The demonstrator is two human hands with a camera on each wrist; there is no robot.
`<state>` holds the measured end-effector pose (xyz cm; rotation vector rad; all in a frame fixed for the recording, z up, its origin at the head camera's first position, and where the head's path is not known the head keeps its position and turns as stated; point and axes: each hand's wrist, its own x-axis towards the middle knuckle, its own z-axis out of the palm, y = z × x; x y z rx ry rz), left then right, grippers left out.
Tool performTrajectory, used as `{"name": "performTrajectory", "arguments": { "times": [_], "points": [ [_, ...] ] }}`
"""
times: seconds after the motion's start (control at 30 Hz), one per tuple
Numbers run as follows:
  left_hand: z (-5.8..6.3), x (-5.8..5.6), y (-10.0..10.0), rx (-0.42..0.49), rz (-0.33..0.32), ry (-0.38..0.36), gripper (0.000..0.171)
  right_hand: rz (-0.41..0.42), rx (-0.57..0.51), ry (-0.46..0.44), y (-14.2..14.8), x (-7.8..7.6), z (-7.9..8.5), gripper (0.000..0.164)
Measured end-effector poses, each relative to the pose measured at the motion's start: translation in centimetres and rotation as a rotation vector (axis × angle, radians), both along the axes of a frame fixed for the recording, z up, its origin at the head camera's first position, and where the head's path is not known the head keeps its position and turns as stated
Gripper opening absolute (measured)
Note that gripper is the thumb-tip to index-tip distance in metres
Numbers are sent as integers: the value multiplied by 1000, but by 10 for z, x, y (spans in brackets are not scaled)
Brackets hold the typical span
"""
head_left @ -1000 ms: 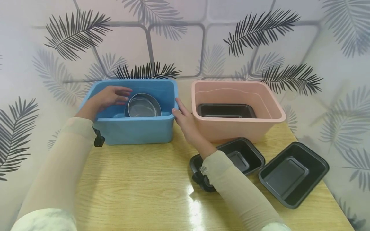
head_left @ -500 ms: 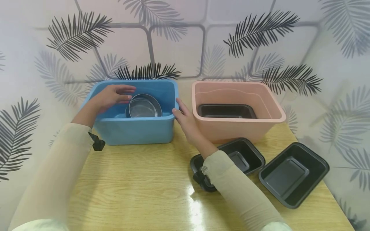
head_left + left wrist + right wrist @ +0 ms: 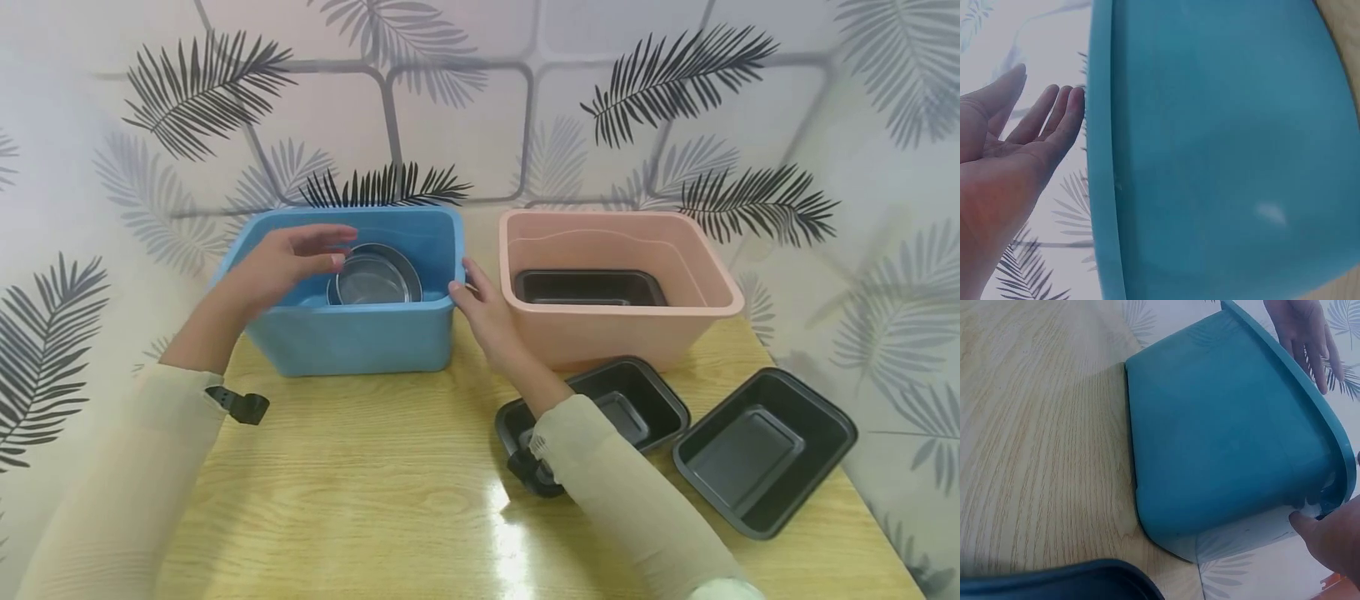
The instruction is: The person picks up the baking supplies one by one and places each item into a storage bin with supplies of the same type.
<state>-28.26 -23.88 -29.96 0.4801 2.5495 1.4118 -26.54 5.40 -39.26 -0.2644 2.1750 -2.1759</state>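
Observation:
A blue plastic bin (image 3: 352, 342) stands at the left back of the table. Inside it lean round metal cake pans (image 3: 378, 275), seen partly over the rim. My left hand (image 3: 288, 258) hovers above the bin's left part with fingers spread loosely and nothing in them. The left wrist view shows that hand (image 3: 1029, 137) palm up beside the bin's rim. My right hand (image 3: 487, 321) holds the bin's right front corner. In the right wrist view its thumb (image 3: 1319, 531) sits just under the rim, and most of the other fingers are hidden.
A pink bin (image 3: 615, 333) stands to the right, with a dark loaf pan (image 3: 588, 287) inside. Two black rectangular pans lie in front: one pan (image 3: 622, 412) partly under my right forearm, the other pan (image 3: 765, 454) near the table's right edge. A patterned wall backs the table.
My left hand has risen slightly and its wrist has drawn back toward me, above the blue bin. The right hand keeps its place at the bin's corner.

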Motion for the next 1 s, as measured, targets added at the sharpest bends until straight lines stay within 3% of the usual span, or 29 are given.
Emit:
{"name": "performTrajectory", "arguments": {
  "times": [0.3,0.5,0.8,1.0],
  "points": [
    [-7,48,17,97,36,8,47,52,76,58,15,16,3,63],
    [-19,77,27,154,38,21,44,74,181,49,33,37,13,62],
    [-59,110,53,182,23,-8,48,110,197,-28,78,62,24,65],
    [-88,128,83,218,-9,-46,49,66,271,38,115,73,32,62]
  ]
}}
